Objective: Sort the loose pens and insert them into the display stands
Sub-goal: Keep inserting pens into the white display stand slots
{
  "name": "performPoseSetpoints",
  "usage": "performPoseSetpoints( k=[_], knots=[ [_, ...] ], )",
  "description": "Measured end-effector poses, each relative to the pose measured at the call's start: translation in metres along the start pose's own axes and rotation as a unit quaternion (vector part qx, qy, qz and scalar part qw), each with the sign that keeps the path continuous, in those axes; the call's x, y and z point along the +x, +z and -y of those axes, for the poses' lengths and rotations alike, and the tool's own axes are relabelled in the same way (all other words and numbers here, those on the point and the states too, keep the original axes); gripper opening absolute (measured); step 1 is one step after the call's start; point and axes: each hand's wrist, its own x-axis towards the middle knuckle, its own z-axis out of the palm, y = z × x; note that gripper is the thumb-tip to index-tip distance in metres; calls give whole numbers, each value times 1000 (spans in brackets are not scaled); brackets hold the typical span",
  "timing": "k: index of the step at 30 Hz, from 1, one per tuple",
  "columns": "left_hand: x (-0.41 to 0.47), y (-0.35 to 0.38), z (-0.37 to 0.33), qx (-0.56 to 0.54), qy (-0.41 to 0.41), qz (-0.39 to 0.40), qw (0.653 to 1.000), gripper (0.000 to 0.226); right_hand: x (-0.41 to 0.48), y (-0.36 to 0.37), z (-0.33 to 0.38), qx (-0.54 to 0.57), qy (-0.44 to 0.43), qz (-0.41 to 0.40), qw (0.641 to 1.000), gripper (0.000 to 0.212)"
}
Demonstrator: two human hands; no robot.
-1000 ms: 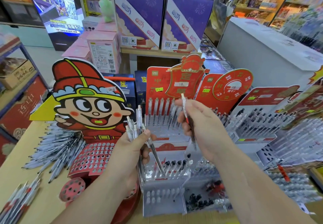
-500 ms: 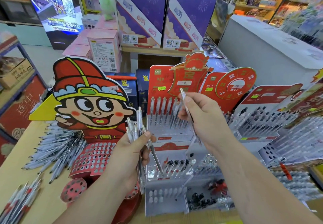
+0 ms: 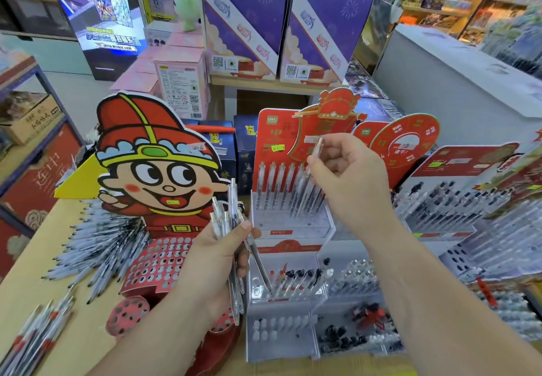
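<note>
The right hand (image 3: 349,176) pinches one clear pen (image 3: 317,148) nearly upright just above the back row of the red display stand (image 3: 293,227), nearer it than the left hand (image 3: 214,261), which grips a pen bundle (image 3: 225,214).

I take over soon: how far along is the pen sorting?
Done: a row of pens stands in the red stand. In hand: the right hand pinches one pen above it; the left hand grips a bundle. Left: loose pens piled beside the cartoon stand.
</note>
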Motion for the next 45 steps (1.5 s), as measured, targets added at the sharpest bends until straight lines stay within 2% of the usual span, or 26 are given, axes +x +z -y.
performPoseSetpoints(
  k=[7,14,23,28,35,40,43,45],
  knots=[
    [0,2,-2,8,2,6,1000,33,4,6,-13,-65,-58,24,996,22],
    [2,0,-3,11,-5,4,1000,33,3,9,-26,-163,-68,54,983,26],
    [6,-3,0,18,-11,-7,1000,5,5,21,-40,-238,-79,38,967,19],
    [8,-6,0,18,-12,-9,1000,17,2,30,-44,-288,-82,12,954,27],
    [3,-4,-3,1,-6,4,1000,7,-3,34,-45,-300,-79,-8,951,26],
    [1,-2,-2,15,-4,15,1000,31,-2,36,-42,-298,-84,-16,951,23],
    [1,-1,-1,13,-10,14,1000,28,0,33,-41,-300,-84,1,950,24],
    [1,0,-1,7,-13,10,1000,17,-1,32,-42,-299,-82,6,951,25]
  ],
)
